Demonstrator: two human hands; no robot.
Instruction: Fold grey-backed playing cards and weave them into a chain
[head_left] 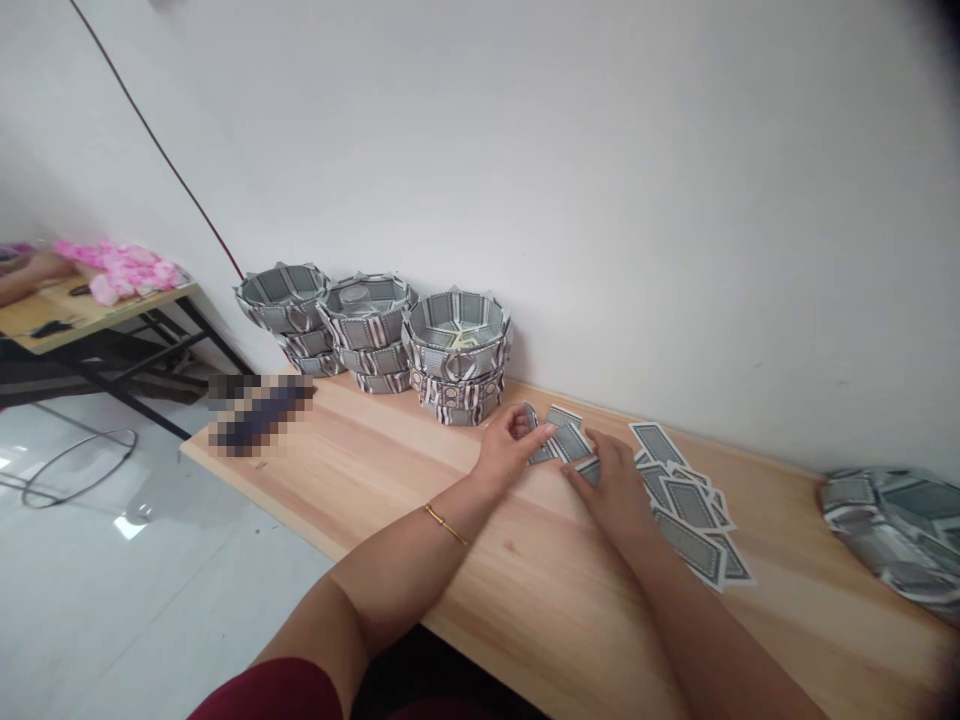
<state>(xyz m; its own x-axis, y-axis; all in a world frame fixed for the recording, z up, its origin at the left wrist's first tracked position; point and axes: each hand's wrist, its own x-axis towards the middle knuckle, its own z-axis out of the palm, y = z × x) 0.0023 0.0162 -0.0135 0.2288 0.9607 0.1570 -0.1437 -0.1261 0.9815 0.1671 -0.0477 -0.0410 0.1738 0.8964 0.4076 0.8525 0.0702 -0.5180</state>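
My left hand (508,448) and my right hand (616,482) meet over a small cluster of grey-backed playing cards (561,442) on the wooden table (420,500). The left fingers pinch the edge of a folded card. My right hand's fingers press down on the same cluster from the right. More loose cards (686,505) lie fanned out just right of my right hand. A thin gold bangle (445,524) circles my left wrist.
Three stacks of bowls folded from cards (375,335) stand against the white wall. Another card-made piece (892,530) lies at the right edge. A blurred dark object (259,412) lies on the table's left end. A second table with pink items (120,268) stands at far left.
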